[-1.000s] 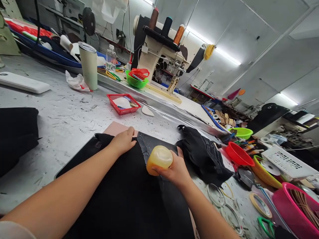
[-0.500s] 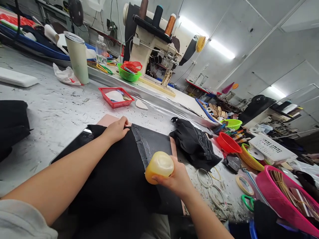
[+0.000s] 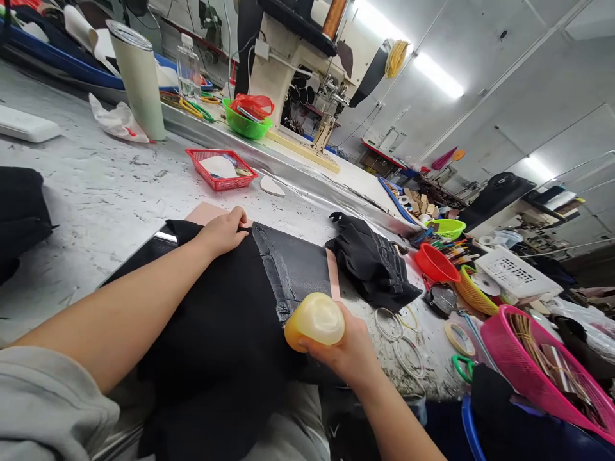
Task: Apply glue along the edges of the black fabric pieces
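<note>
My right hand [image 3: 353,342] is wrapped round a translucent plastic bottle of yellow liquid [image 3: 317,320]. Its base faces me and its far end is hidden, tipped down over the cloth. Black fabric [image 3: 216,320] drapes from the worktable toward my lap. At its upper edge my left hand [image 3: 225,232] pinches the cloth between thumb and fingers. A dark grey, shiny-looking strip [image 3: 273,269] runs along the fabric's right edge, from near my left hand down to the bottle. Under the cloth lies a black board [image 3: 307,256] with pinkish edging.
A red basket [image 3: 223,182] and a tumbler [image 3: 139,83] stand beyond my left hand. Bunched black fabric [image 3: 372,262] lies to the right, near white rings [image 3: 408,355], masking tape [image 3: 460,338] and a pink basket [image 3: 502,339]. A sewing machine [image 3: 298,70] stands at the back.
The bottle has moved slightly toward me and to the right along the strip. My left hand keeps its grip on the fabric. The whole view has shifted a little downward.
</note>
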`<state>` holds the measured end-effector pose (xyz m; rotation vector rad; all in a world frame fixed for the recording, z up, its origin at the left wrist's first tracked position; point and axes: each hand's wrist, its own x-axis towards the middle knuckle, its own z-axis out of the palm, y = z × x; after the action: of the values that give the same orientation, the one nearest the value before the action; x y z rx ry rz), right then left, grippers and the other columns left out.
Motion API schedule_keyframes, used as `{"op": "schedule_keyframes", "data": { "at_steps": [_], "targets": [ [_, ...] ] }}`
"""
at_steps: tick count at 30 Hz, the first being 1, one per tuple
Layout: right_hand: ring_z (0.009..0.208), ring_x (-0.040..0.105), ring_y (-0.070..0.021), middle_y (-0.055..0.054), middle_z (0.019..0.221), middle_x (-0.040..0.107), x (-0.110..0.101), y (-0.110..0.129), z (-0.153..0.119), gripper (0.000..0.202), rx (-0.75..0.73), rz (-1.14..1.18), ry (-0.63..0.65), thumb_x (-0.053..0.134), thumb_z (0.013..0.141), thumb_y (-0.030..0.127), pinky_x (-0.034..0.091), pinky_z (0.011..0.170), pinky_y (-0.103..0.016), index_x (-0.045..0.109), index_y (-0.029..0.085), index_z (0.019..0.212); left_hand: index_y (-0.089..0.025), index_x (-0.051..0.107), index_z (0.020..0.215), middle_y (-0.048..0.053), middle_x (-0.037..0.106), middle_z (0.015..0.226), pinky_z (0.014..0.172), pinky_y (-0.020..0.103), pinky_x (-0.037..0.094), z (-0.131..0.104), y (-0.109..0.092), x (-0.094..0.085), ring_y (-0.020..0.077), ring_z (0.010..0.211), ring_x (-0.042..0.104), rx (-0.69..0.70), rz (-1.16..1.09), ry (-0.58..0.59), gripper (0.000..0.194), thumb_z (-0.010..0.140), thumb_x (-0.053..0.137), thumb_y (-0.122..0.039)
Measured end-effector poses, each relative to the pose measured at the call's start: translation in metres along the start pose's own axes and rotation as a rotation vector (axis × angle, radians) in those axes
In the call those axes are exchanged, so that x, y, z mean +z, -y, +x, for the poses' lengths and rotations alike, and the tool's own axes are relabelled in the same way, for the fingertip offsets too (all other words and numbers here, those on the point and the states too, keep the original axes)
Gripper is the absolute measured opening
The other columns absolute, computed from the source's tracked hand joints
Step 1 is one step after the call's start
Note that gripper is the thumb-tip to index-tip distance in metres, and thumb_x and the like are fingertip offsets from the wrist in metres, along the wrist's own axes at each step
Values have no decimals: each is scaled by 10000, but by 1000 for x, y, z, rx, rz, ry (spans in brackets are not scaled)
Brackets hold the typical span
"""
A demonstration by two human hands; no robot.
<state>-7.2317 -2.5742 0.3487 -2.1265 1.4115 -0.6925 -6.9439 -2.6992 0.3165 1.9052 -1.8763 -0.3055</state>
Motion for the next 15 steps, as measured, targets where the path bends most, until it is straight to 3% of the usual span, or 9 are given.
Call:
{"op": "schedule_keyframes", "data": {
  "at_steps": [9, 15],
  "targets": [
    [606, 589, -187, -17, 737, 628, -9, -3, -48, 382, 41, 25, -29, 705, 607, 413, 466, 545, -280, 558, 207, 892, -229, 401, 914, 47, 596, 925, 726, 295, 437, -2, -1, -1, 222, 865, 584, 7, 10, 2, 196, 745, 489, -278],
    [656, 611, -214, -26, 783, 638, 7, 2, -40, 446, 66, -23, -134, 723, 570, 364, 475, 583, -308, 537, 213, 946, -230, 401, 916, 45, 605, 915, 721, 296, 435, -4, -3, -3, 225, 868, 590, -8, 28, 8, 188, 750, 479, -272]
  ]
}}
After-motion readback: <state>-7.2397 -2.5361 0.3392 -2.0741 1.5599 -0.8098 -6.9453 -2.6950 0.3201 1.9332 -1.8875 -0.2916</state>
